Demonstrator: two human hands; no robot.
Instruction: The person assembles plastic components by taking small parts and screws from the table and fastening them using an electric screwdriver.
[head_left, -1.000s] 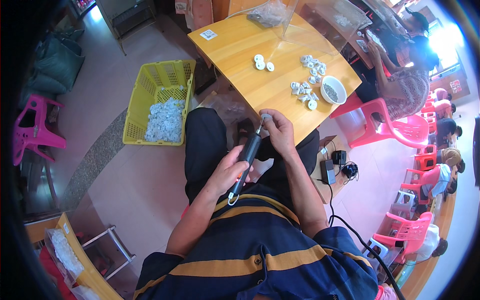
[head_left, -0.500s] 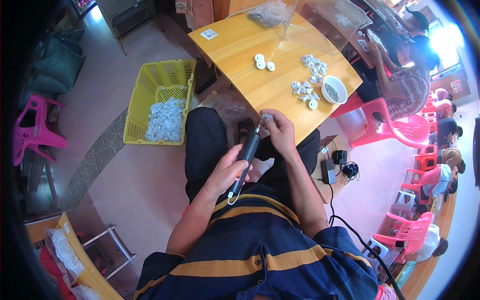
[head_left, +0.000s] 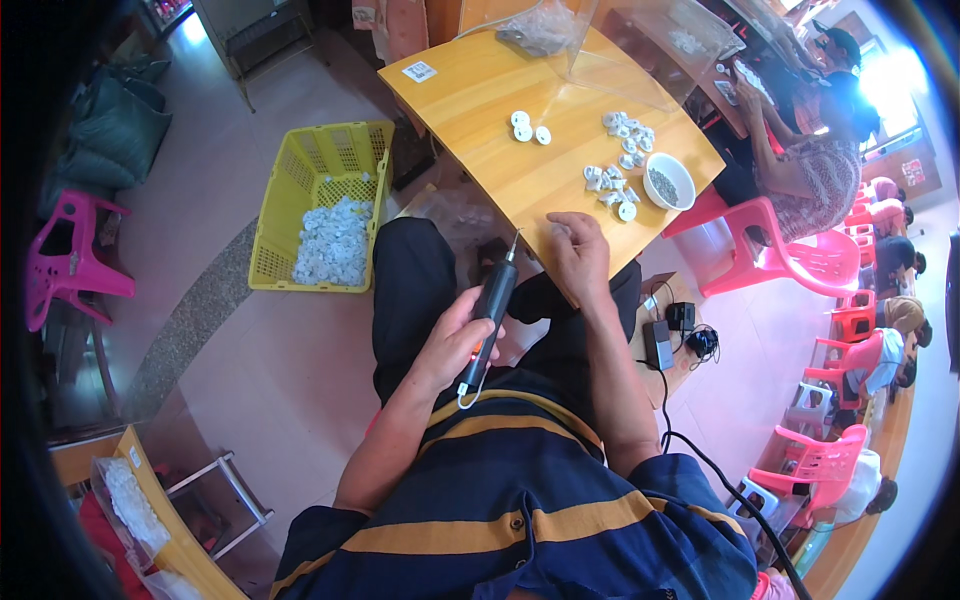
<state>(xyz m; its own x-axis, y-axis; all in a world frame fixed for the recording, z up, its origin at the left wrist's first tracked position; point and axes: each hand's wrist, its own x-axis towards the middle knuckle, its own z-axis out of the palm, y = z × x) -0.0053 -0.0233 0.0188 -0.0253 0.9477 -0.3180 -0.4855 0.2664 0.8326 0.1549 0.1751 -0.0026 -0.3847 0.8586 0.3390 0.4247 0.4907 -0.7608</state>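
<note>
Left hand is wrapped round a black cylindrical electric driver, slanted across the lap, thin metal bit pointing up and away; grip sits along the barrel, presumably to steer it while the fingers stay clear of the bit. Nothing touches the tip. Right hand sits at the near edge of the yellow-brown wooden worktop, fingers curled in; something pale shows by the fingertips, can't tell if it's gripped. Farther in, small white plastic pieces lie loose in clumps beside a round white bowl of tiny grey metal bits; that's the right hand's side, so likely kept there for short reaches. Three white round discs lie apart, farther left, perhaps to keep them from mixing. Yellow perforated plastic crate stands on the floor by the left knee, heaped with whitish pieces; low and close, probably to save worktop space. Dark power adapter is off to the right, plausibly to keep wiring off the worktop.
</note>
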